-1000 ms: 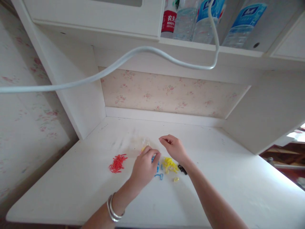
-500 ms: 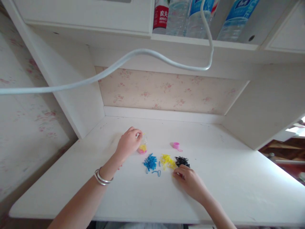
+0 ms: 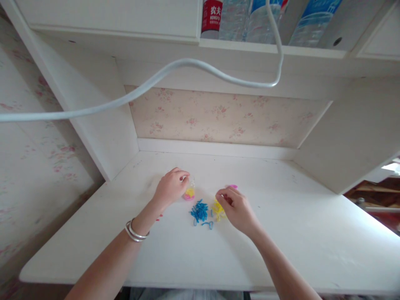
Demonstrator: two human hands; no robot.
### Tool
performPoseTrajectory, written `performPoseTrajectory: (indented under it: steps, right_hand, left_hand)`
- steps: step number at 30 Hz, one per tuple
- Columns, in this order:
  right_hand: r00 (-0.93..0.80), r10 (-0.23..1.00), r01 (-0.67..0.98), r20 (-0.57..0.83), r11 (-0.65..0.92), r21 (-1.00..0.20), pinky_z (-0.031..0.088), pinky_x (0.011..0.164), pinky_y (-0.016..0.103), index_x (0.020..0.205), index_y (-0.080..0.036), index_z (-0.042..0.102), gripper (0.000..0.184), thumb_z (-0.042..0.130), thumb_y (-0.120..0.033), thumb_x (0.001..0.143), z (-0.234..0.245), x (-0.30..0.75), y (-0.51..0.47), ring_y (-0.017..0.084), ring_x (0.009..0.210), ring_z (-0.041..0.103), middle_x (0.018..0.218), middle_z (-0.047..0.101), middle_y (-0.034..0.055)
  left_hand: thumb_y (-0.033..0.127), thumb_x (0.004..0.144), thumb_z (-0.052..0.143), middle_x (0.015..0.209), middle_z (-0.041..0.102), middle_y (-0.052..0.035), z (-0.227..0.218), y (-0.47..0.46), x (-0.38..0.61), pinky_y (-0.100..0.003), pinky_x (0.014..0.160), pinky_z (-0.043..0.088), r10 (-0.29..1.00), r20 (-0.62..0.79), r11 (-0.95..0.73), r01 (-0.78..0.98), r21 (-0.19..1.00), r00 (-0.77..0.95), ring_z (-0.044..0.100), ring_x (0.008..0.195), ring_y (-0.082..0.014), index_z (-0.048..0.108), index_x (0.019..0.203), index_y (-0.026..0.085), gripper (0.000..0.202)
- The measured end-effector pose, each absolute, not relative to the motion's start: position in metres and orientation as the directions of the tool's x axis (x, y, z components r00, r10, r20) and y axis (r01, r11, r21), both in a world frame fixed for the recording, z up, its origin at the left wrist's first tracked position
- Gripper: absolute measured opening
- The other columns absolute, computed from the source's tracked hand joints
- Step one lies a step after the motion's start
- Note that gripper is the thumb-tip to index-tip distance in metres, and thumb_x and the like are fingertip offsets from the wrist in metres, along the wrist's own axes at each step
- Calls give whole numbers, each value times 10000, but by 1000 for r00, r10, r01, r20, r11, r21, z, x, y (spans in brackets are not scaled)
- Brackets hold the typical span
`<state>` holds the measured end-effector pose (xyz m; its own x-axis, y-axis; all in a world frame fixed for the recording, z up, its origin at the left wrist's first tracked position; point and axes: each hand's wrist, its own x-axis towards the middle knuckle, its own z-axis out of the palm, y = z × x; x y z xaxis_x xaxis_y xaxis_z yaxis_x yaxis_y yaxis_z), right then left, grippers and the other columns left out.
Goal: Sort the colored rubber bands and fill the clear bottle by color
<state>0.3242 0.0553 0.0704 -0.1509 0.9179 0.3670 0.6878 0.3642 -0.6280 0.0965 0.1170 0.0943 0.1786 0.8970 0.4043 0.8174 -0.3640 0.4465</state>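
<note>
- The near edge of the white table is crossed by both forearms, the left from the near left and the right from the near right.
- Silver bangles are worn on the left wrist, and a few red bands are seen just beside that wrist, mostly hidden by it.
- A single loose blue band lies towards the middle of the table, just on the near side of a heap of blue bands.
- A heap of yellow bands lies just right of the blue heap and is partly covered by the right hand.
- The right hand is held over the yellow heap with its fingers bent and the fingertips drawn together against the thumb; whether a band is pinched between them cannot be told.
- The left hand is placed left of the heaps, towards the back of the table, with thumb and forefinger closed on the top of a small clear jar.
- The jar stands upright on the table, with a pink base and yellow bands seen inside it.
- A pink lid lies just behind the right hand, partly hidden by the fingers.
- Beyond the back edge a flowered wall panel is seen.
- A white cable hangs across in front of it, and water bottles are stood on the shelf above.
</note>
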Motion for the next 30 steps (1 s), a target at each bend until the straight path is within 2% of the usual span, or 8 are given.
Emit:
performPoseTrajectory:
  steps: [5, 10, 13, 16, 21, 24, 27, 30]
  right_hand:
    - [-195, 862, 658, 468, 469, -589, 396, 654, 243, 855, -202, 638, 231, 435, -305, 896, 94, 283, 98, 117, 684, 521, 791, 573, 19]
    - [-310, 843, 711, 440, 512, -481, 374, 676, 222, 868, -201, 641, 189, 457, -234, 890, 99, 257, 126, 105, 725, 536, 864, 591, 19]
    - [-362, 843, 765, 398, 513, -391, 355, 667, 226, 825, -209, 640, 227, 429, -232, 905, 100, 251, 130, 115, 753, 550, 876, 595, 18]
    - [-380, 840, 790, 387, 512, -336, 346, 653, 231, 808, -214, 636, 263, 398, -233, 918, 104, 253, 128, 122, 758, 553, 873, 593, 16]
    - [-269, 858, 802, 437, 451, -393, 363, 693, 228, 869, -207, 643, 247, 399, -218, 910, 105, 277, 124, 122, 767, 549, 874, 591, 28]
    - [-214, 900, 831, 380, 372, -413, 368, 684, 228, 839, -208, 659, 231, 433, -225, 881, 93, 306, 115, 119, 724, 540, 813, 598, 20]
    - [-199, 948, 863, 248, 289, -414, 366, 639, 228, 814, -208, 675, 219, 463, -252, 849, 73, 339, 97, 119, 672, 531, 758, 604, 11]
    - [-205, 972, 886, 113, 234, -400, 354, 599, 230, 812, -215, 684, 195, 498, -275, 820, 53, 364, 72, 126, 649, 532, 729, 607, 7]
  left_hand:
    - [228, 846, 467, 848, 627, -7, 90, 100, 90, -251, 748, 452, 858, 499, -410, 750, 519, 124, 584, 769, -136, 656, 966, 214, 224]
    - [241, 873, 457, 850, 611, -4, 77, 68, 86, -239, 686, 440, 881, 456, -394, 725, 565, 124, 583, 747, -128, 629, 949, 216, 189]
    - [238, 891, 428, 853, 609, -4, 67, 55, 90, -239, 670, 436, 899, 387, -400, 746, 532, 206, 585, 745, -127, 627, 944, 227, 207]
    - [245, 905, 401, 936, 619, -12, 57, 50, 102, -245, 691, 445, 902, 324, -416, 769, 485, 284, 599, 795, -135, 627, 963, 237, 233]
    - [296, 909, 388, 969, 618, -26, 44, 49, 136, -259, 667, 451, 893, 176, -449, 818, 359, 414, 623, 817, -160, 628, 936, 259, 244]
    - [321, 903, 392, 935, 617, -41, 39, 49, 157, -272, 647, 457, 857, 118, -512, 801, 311, 502, 625, 776, -169, 637, 890, 240, 258]
    - [336, 880, 430, 969, 618, -70, 34, 50, 173, -309, 657, 471, 826, 122, -561, 778, 283, 551, 628, 780, -199, 648, 885, 214, 250]
    - [285, 875, 421, 980, 618, -101, 28, 52, 184, -338, 664, 479, 823, 103, -565, 783, 262, 559, 632, 774, -218, 661, 889, 183, 261]
